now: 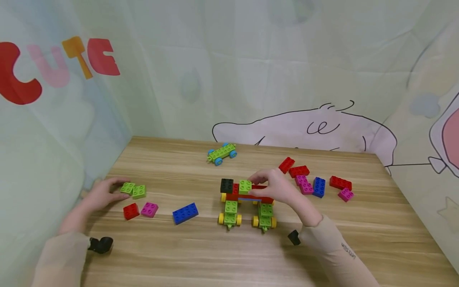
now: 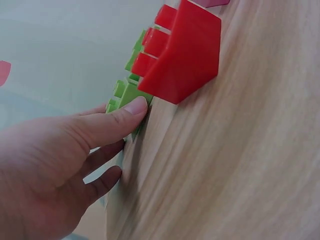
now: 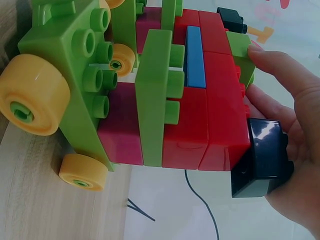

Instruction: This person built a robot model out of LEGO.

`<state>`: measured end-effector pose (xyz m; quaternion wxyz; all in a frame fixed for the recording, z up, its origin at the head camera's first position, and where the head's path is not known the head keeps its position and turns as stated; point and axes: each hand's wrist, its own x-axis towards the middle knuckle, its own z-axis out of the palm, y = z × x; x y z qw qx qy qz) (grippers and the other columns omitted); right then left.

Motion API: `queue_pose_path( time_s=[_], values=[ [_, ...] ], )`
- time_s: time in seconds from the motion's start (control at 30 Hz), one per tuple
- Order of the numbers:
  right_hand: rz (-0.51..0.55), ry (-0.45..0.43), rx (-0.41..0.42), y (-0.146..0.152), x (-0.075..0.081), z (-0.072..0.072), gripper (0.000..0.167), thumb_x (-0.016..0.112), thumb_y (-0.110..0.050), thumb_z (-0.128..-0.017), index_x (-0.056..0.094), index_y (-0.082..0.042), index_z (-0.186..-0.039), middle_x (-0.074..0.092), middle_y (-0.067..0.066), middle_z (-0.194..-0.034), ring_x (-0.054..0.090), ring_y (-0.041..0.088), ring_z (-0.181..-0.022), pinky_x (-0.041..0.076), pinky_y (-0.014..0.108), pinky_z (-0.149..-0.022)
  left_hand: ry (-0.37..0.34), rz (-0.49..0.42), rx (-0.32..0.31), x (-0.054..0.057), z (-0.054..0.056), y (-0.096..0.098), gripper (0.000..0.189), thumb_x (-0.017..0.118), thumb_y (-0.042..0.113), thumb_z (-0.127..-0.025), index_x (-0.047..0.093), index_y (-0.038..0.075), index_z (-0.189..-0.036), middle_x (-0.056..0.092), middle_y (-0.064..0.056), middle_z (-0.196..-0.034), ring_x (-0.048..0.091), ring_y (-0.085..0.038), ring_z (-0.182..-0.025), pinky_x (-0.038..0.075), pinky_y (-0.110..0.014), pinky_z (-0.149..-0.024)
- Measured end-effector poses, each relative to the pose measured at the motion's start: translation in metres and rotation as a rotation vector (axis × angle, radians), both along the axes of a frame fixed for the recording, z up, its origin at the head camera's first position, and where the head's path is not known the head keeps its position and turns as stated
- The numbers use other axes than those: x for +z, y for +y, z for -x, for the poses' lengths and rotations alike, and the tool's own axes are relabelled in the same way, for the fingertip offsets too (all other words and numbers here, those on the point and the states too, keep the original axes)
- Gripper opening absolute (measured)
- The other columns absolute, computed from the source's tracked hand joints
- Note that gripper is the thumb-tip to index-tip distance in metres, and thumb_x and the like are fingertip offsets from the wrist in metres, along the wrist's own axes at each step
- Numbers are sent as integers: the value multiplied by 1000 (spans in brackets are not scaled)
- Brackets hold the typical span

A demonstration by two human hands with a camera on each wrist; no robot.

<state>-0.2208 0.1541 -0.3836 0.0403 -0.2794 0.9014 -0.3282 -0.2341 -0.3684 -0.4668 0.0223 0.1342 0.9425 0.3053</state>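
Observation:
At the left of the table my left hand (image 1: 102,193) pinches a lime green brick (image 1: 127,188) between thumb and fingers. Touching that brick is a second green brick (image 1: 139,191). My right hand (image 1: 276,185) holds another green brick (image 1: 245,187) on top of a toy vehicle built from red bricks (image 1: 234,196), thumb on one side and fingers on the other. Green wheeled bases (image 1: 264,221) with yellow wheels carry the build. One black brick (image 1: 227,185) sits at its left end; in the right wrist view another black brick (image 3: 262,155) shows under the palm.
A red brick (image 1: 131,211), a pink brick (image 1: 149,209) and a long blue brick (image 1: 185,213) lie between the left hand and the build. Behind stands a green base with blue wheels (image 1: 222,153). Several red, pink and blue bricks (image 1: 318,187) are scattered at the right.

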Motion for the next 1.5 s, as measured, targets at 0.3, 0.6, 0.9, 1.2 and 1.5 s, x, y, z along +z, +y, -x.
queue_pose_path(
  time_s=[0.3, 0.6, 0.9, 1.2, 1.5],
  values=[
    [-2, -3, 2, 0, 1, 0, 29, 78, -22, -84, 74, -7, -108, 75, 5, -102, 68, 17, -92, 57, 36, -85, -19, 10, 29, 1, -1, -3, 51, 73, 14, -87, 54, -11, -127, 54, -38, -125, 47, -55, -118, 36, -67, -95],
    [-12, -5, 6, 0, 3, 0, 30, 78, -22, -84, 74, -7, -110, 74, 5, -102, 67, 17, -92, 57, 35, -85, -14, -6, 128, 18, -3, 0, 58, 70, 26, -91, 50, -11, -131, 48, -40, -129, 46, -55, -116, 43, -66, -90],
    [-33, -3, 15, 1, 5, 1, 30, 77, -22, -84, 73, -6, -110, 74, 6, -103, 67, 18, -93, 56, 35, -86, 122, -13, 146, 61, -5, 39, 51, 73, 27, -89, 57, -5, -125, 58, -29, -123, 51, -46, -114, 43, -60, -91],
    [-41, 17, 27, 3, 3, 0, 30, 77, -22, -84, 73, -6, -110, 74, 5, -103, 67, 17, -93, 56, 36, -86, 174, -1, 143, 96, -9, 97, 51, 75, 32, -86, 61, -1, -121, 62, -26, -120, 54, -44, -107, 45, -58, -88],
    [-50, 28, 27, 1, 3, -1, 32, 77, -23, -85, 72, -8, -112, 74, 4, -107, 66, 18, -96, 56, 37, -88, 240, -66, 70, 111, -17, 153, 47, 79, 27, -83, 65, -2, -117, 66, -23, -116, 58, -39, -110, 45, -56, -95]
  ],
)
